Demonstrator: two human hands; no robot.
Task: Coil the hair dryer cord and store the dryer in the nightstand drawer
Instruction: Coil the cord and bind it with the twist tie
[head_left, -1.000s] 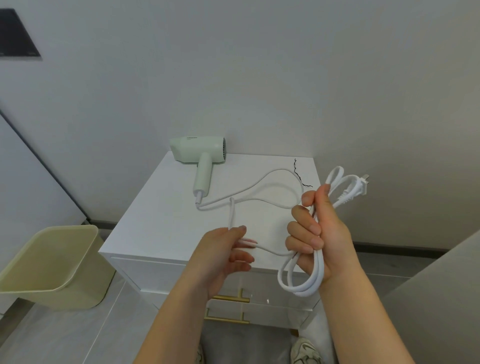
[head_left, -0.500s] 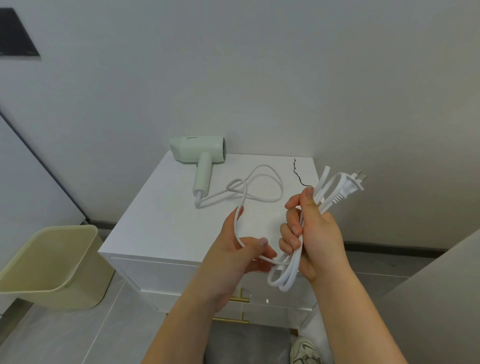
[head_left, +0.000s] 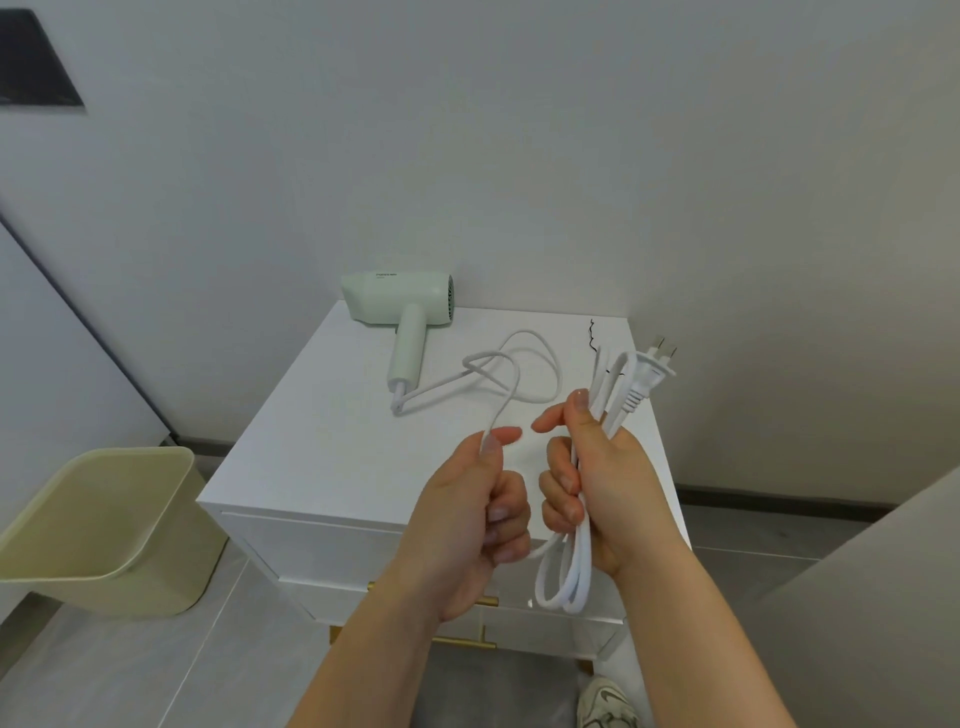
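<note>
Right at the bottom edge, closest in: toe of a sneaker (head_left: 605, 704) on a grey mat (head_left: 493, 691), two bare forearms rising from there. Right hand (head_left: 610, 483) next, fingers curled tight round a bundle of the white cord (head_left: 566, 577), thumb pressed against the strands. Several loops hanging below the fist, more sticking out above it with the plug (head_left: 653, 371) at the upper end, prongs pointing up and right. Left hand (head_left: 467, 519) just beside the right, pinching a single strand of cord between thumb and forefinger, other fingers curled into the palm. From under the left hand, a short run of cord crossing to the hanging loops. From the pinch, strand climbing away, dropping onto the nightstand (head_left: 311, 467) top in one loose loop and running to the base of the handle of the hair dryer (head_left: 400, 304). Both hands in the air over the nightstand's front edge. Drawer (head_left: 332, 556) under the top pushed in, gold handles (head_left: 462, 643) lower down, partly hidden by the left wrist. Hair dryer, pale green, lying on its side at the back left corner of the top, handle toward camera. Thin black wire (head_left: 592, 338) near the back right corner. Beige bin (head_left: 104, 525) on the floor left of the nightstand. Behind all: pale wall (head_left: 519, 130), dark panel (head_left: 36, 67) at top left.
</note>
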